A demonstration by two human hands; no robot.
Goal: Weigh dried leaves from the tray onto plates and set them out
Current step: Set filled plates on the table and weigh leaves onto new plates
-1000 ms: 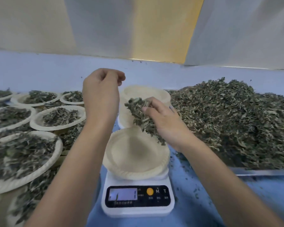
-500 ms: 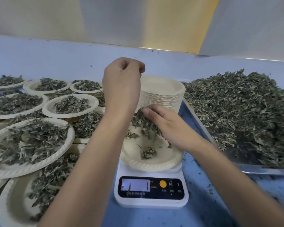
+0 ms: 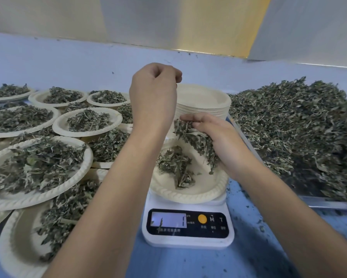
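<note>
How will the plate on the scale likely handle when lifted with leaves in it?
The plate looks like thin pressed paper, so probably very light and apt to flex if held by one edge. Its loose leaves lie in a shallow pile and could slide or spill if tilted.

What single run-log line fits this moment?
step: weighing | right hand: grips leaf bunch over plate on scale | left hand: curled, raised, nothing seen held | plate: small leaf pile

Two hands (image 3: 154, 97) (image 3: 220, 141), one scale (image 3: 188, 224), one tray (image 3: 329, 204)
</note>
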